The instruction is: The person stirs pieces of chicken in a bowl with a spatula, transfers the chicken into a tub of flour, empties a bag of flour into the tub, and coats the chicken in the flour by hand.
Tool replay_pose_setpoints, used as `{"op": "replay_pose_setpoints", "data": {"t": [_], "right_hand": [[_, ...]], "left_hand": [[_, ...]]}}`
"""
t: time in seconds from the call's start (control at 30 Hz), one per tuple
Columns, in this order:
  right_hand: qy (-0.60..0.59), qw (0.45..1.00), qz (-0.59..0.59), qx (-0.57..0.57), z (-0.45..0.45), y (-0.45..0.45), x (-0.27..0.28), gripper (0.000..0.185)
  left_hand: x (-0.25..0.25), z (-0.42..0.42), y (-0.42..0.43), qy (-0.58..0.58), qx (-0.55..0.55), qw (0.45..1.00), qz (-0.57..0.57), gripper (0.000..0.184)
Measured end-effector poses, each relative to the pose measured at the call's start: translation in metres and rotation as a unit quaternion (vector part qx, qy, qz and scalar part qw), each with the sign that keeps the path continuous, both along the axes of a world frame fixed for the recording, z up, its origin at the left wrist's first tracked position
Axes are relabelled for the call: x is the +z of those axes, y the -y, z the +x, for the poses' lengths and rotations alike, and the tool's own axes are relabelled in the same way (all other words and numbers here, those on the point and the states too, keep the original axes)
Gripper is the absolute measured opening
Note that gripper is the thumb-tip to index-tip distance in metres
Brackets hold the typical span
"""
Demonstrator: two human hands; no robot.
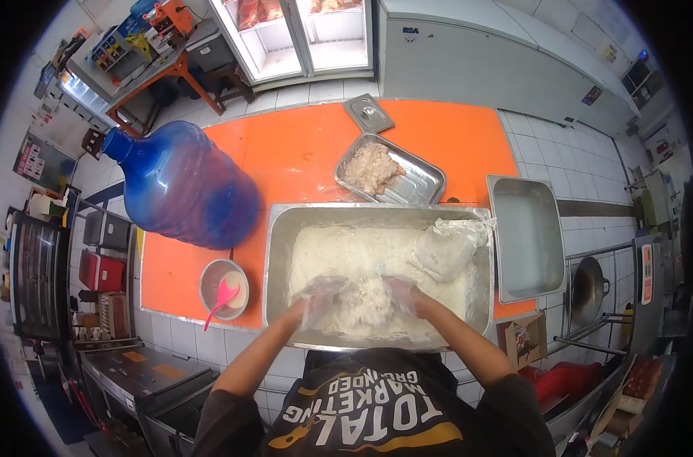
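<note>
A large metal pan (pixel 272 251) of white flour (pixel 323 247) lies before me. Both my hands wear clear plastic gloves and are inside it. My left hand (pixel 325 297) is at the left of a lumpy, flour-coated heap (pixel 368 303), its fingers stretched toward the heap. On the heap's other side is my right hand (pixel 402 294), fingers also extended inward. What the heap is made of is hidden by the flour. A flour-dusted plastic bag (pixel 445 250) rests in the pan's right part.
An orange table (pixel 285 152) carries a blue water jug (pixel 186 186), a bowl (pixel 213 278) with a pink spoon (pixel 226 293), a steel tray (pixel 419 179) holding pale raw meat (pixel 371 169), and a lid (pixel 369 114). A deep steel pan (pixel 525 236) stands at the right.
</note>
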State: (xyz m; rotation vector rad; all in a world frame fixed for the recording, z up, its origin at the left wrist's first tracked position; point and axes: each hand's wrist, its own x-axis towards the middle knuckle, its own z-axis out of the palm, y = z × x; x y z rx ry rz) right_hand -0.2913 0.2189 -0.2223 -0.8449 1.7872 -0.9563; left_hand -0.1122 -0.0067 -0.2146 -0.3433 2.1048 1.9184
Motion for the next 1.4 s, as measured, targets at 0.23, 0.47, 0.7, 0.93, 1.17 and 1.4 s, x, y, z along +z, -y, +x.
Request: {"op": "replay_pose_setpoints", "data": {"t": [0.23,0.47,0.7,0.93,1.17,1.4], "right_hand": [[-0.185,0.928,0.186,0.263,0.007,0.034,0.042,0.033],[-0.332,0.908,0.083,0.241,-0.018,-0.058,0.007,0.032],[-0.243,0.918,0.169,0.263,-0.021,-0.068,-0.04,0.031],[0.217,0.974,0.054,-0.037,0.018,0.001,-0.021,0.031],[0.329,0.922,0.057,-0.195,0.015,0.008,0.062,0.044],[-0.152,0.967,0.097,0.178,-0.017,0.013,0.164,0.035]], "left_hand": [[-0.011,-0.011,-0.016,-0.087,-0.203,0.9,-0.376,0.04],[0.029,0.025,0.007,-0.126,-0.214,0.875,-0.416,0.037],[-0.025,0.039,0.013,0.012,-0.121,0.935,-0.334,0.03],[0.028,-0.02,-0.027,0.182,0.014,0.983,0.025,0.037],[0.029,-0.024,-0.036,0.246,0.166,0.85,0.435,0.044],[0.157,-0.037,-0.03,0.134,0.055,0.988,-0.052,0.057]]}}
